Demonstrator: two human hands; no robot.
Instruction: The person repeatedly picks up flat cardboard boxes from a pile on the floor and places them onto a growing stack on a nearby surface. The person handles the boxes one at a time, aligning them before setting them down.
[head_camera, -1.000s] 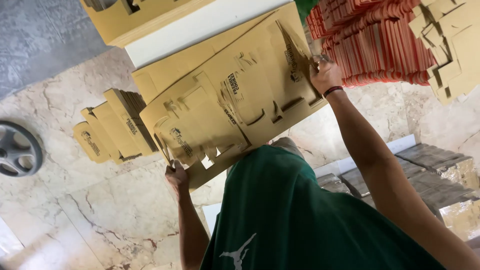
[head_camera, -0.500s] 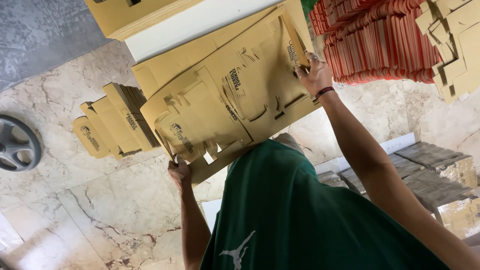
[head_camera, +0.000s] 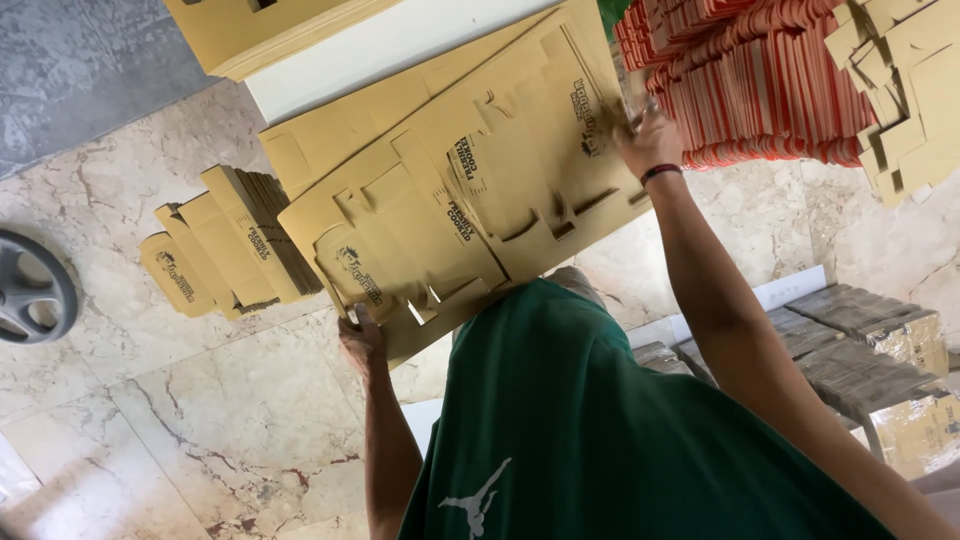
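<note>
flat die-cut carton blank (head_camera: 470, 210) | long axis runs L hand (head_camera: 362, 345) to R hand (head_camera: 648, 145) | both hands' fingers pinch opp. ends | blank stack (head_camera: 225, 245) just beside L hand, floor (head_camera: 200, 400)

Dark green shirt (head_camera: 600, 420), white leaping-figure print near lower edge. Short sleeves, both forearms bare. Thin dark band with red trim round right wrist (head_camera: 660, 174). Left hand (head_camera: 362, 343) and right hand (head_camera: 648, 142) bare, ungloved.

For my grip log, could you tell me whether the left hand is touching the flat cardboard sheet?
Touching: the head view shows the left hand with fingers curled over the lower edge of the flat cardboard sheet.
</note>
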